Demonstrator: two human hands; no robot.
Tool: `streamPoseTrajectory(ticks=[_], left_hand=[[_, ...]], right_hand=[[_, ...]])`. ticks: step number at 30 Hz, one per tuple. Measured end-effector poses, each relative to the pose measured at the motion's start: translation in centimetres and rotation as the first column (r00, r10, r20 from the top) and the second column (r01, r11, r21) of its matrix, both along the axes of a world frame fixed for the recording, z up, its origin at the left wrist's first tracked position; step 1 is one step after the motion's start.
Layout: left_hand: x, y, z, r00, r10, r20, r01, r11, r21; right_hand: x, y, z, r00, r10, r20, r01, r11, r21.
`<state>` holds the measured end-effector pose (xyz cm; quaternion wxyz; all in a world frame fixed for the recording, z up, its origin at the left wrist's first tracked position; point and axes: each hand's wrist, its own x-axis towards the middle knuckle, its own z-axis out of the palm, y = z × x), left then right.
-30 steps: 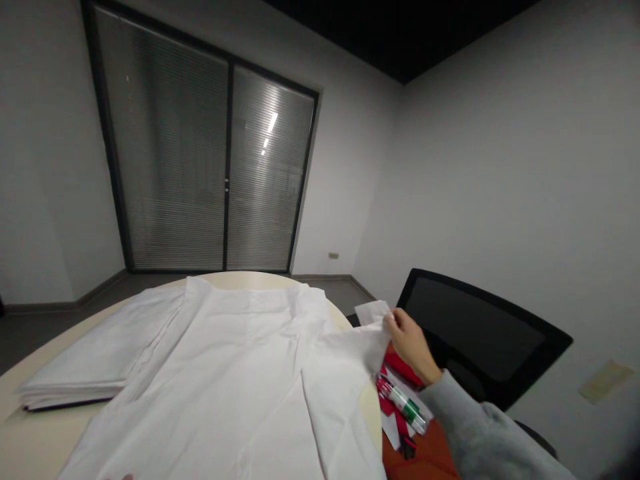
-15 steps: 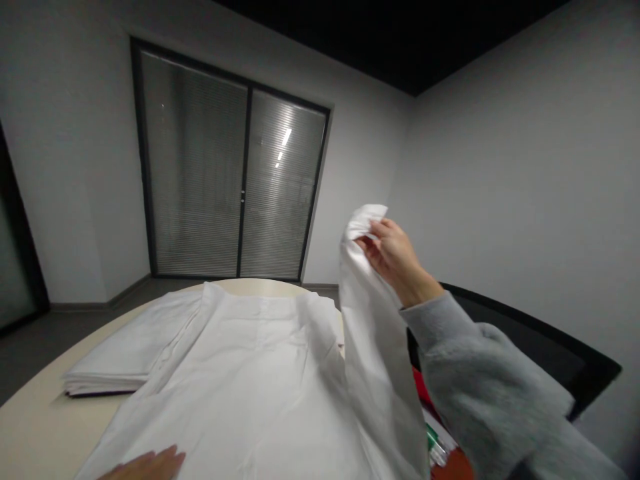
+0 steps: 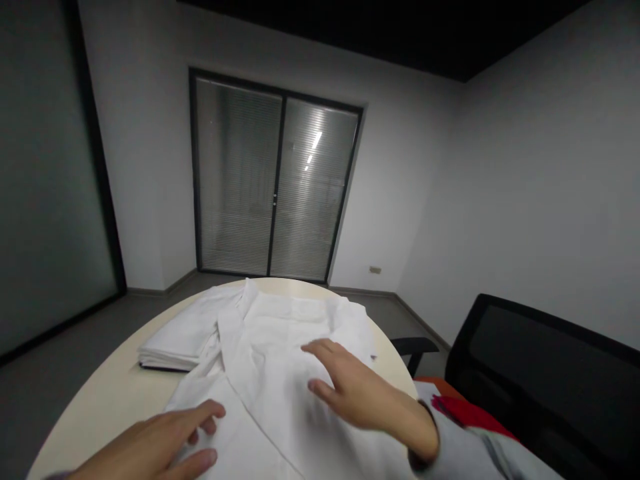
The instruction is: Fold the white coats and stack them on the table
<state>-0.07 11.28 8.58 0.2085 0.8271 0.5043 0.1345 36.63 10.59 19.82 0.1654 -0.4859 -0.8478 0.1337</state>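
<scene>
A white cloth garment (image 3: 280, 360) lies spread on the round table, one part folded across it with an edge running diagonally through the front. Over the right side of the cloth is my right hand (image 3: 357, 390), fingers apart and holding nothing. My left hand (image 3: 160, 440) is at the garment's near left, its thumb and fingers parted with nothing between them. Whether either hand touches the fabric I cannot tell. Left of the garment sits a flat stack of folded white cloth (image 3: 187, 327) with a dark layer at its bottom, partly overlapped by the garment.
The pale round tabletop (image 3: 100, 400) shows along the left. At right stands a black mesh office chair (image 3: 540, 373) with an armrest (image 3: 414, 346) close to the table edge. Red cloth (image 3: 473, 415) lies on its orange seat. Glass doors (image 3: 275, 180) are set in the far wall.
My right hand has let go of the raised part of the garment and come down leftward; that part now lies folded over. My left hand shows more fully. The view has shifted.
</scene>
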Motion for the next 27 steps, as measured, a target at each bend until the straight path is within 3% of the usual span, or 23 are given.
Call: streamPoseTrajectory(ticks=[3, 5, 7, 10, 12, 15, 18, 20, 22, 25, 27], left_hand=[[2.1, 2.0, 4.0, 0.997, -0.033, -0.075, 0.026, 0.995, -0.092], [3.9, 4.1, 5.8, 0.990, -0.070, -0.121, 0.060, 0.995, -0.082], [5.6, 6.2, 6.3, 0.981, -0.095, -0.170, 0.090, 0.995, -0.038], [6.9, 8.6, 4.5, 0.971, -0.064, -0.232, 0.068, 0.998, 0.007], [6.9, 9.3, 2.3, 0.972, -0.032, -0.233, 0.042, 0.998, 0.037], [6.3, 9.7, -0.7, 0.988, -0.003, -0.156, 0.023, 0.992, 0.127], [6.5, 10.7, -1.7, 0.998, 0.034, 0.054, -0.044, 0.977, 0.207], [7.5, 12.2, -0.8, 0.971, 0.115, 0.207, -0.161, 0.963, 0.215], [9.0, 14.1, 1.1, 0.938, 0.189, 0.290, -0.253, 0.946, 0.203], [11.4, 16.4, 4.0, 0.921, 0.181, 0.344, -0.273, 0.931, 0.243], [12.4, 17.3, 5.0, 0.916, 0.146, 0.374, -0.270, 0.913, 0.305]], right_hand=[[2.4, -2.6, -6.8, 0.977, -0.028, 0.213, 0.025, 1.000, 0.019], [3.6, -3.6, -11.5, 0.928, 0.068, 0.366, -0.104, 0.992, 0.077], [4.6, -4.3, -15.4, 0.895, 0.061, 0.442, -0.183, 0.953, 0.240], [6.0, -5.2, -18.7, 0.901, -0.011, 0.434, -0.192, 0.886, 0.421], [6.8, -5.8, -19.4, 0.919, -0.035, 0.393, -0.154, 0.885, 0.439], [7.4, -6.7, -19.0, 0.939, -0.051, 0.340, -0.083, 0.926, 0.369], [7.2, -7.3, -18.0, 0.946, -0.081, 0.314, -0.010, 0.961, 0.278], [6.8, -7.6, -17.3, 0.949, -0.095, 0.302, 0.020, 0.970, 0.242], [6.3, -7.8, -16.6, 0.952, -0.108, 0.286, 0.039, 0.971, 0.235], [5.8, -8.3, -15.8, 0.956, -0.116, 0.269, 0.037, 0.959, 0.282], [5.6, -8.6, -15.8, 0.960, -0.139, 0.244, 0.045, 0.934, 0.353]])
